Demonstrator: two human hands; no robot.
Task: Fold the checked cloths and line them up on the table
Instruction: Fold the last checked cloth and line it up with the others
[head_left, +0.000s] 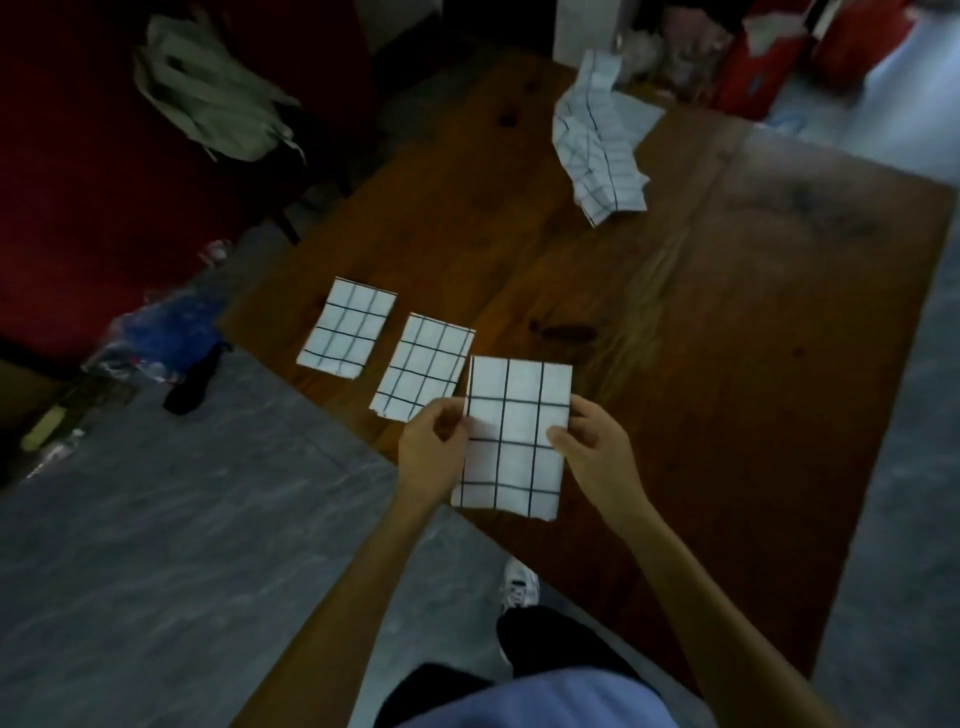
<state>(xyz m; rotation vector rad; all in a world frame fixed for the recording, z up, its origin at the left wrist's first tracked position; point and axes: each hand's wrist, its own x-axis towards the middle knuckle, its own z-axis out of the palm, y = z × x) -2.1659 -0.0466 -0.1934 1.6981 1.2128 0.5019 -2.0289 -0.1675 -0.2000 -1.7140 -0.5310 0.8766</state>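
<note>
Holding the third folded cloth (511, 436) at centre frame, both hands pinched its long edges: left hand (434, 452) on the left edge, right hand (597, 452) on the right edge. Fingers (563, 436) of each hand were curled, thumb on top, clamped on the cloth. Whether its lower edge touched the wooden surface (727, 364) or hung just above could not be told.

Two folded cloths lay flat left of centre: the first folded cloth (345, 328) furthest left, the second folded cloth (423, 366) just beside it, a narrow gap between. The held piece overlapped the second one's lower right corner in view. One crumpled cloth (600, 140) sat at upper right of the frame, well apart, not yet folded.

Handling judgement: thin woven fabric, light, soft, no stiffness of its own; the folded stack keeps shape only while supported. Grip at mid-edge on both sides looked sound, since it stops layers sliding apart. Likely risk on release: top layer springing open, or the piece landing skewed to the row. The crumpled one should be taken by two adjacent corners and shaken flat.
</note>
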